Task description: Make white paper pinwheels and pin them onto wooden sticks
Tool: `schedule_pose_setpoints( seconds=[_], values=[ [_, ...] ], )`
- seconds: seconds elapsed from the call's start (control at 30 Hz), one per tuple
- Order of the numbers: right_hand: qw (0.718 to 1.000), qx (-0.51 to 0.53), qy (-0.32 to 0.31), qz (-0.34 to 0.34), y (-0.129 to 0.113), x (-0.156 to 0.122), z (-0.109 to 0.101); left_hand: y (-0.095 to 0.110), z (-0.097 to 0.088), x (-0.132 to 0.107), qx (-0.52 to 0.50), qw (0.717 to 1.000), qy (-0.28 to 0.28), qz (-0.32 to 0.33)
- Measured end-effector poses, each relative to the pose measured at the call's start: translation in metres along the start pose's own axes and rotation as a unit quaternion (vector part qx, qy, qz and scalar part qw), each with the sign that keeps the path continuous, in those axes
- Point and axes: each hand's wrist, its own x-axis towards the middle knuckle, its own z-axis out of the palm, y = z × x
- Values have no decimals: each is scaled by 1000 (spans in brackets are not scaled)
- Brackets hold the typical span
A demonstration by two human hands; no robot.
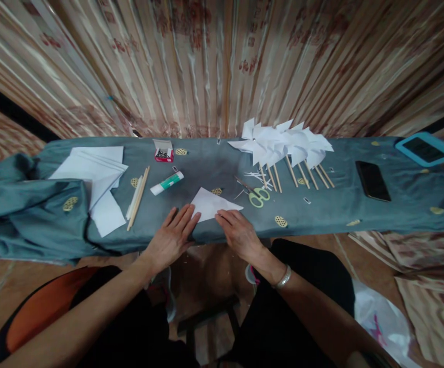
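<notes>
A white paper folded into a triangle (211, 203) lies at the near edge of the blue-grey tablecloth (206, 168). My left hand (172, 237) rests flat beside its left corner, fingers stretched out and touching the paper's edge. My right hand (239, 233) lies flat at the paper's lower right edge, fingers extended onto it. Neither hand grips anything.
Green-handled scissors (256, 194) and paper scraps lie right of the triangle. Several white paper pinwheels on sticks (283, 145) sit behind. A glue stick (167, 183), wooden sticks (138, 197), pin box (163, 151) and white sheets (95, 174) lie left. A black phone (373, 180) and tablet (425, 148) lie right.
</notes>
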Motion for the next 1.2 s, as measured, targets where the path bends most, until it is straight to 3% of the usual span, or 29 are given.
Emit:
schedule_pose_setpoints(
  seconds=[0.5, 0.6, 0.7, 0.77, 0.8, 0.93, 1.03, 1.13, 1.2],
  values=[
    [1000, 2, 2, -16, 2, -1, 0, -34, -12, -68, 18, 999, -22, -18],
    [1000, 6, 11, -13, 0, -2, 1, -28, -22, -71, -25, 999, 8, -40],
    [999, 24, 36, -10, 0, -2, 3, -2, -30, -64, -190, 975, 31, -111],
    [997, 45, 58, 0, 1, -1, 2, 23, -29, -55, -354, 920, 10, -170],
    [996, 54, 68, 10, 3, 0, 0, 35, -27, -49, -435, 876, 3, -209],
    [993, 51, 79, 73, 13, 4, -6, 67, -18, -22, -690, 623, 41, -366],
    [989, 42, 67, 124, 20, 7, -9, 73, -21, -2, -785, 472, 34, -400],
    [985, 71, 54, 147, 25, 11, -10, 74, -27, 15, -837, 360, 36, -411],
    [982, 98, 54, 154, 25, 13, -10, 75, -28, 23, -851, 308, 41, -424]
  ],
)
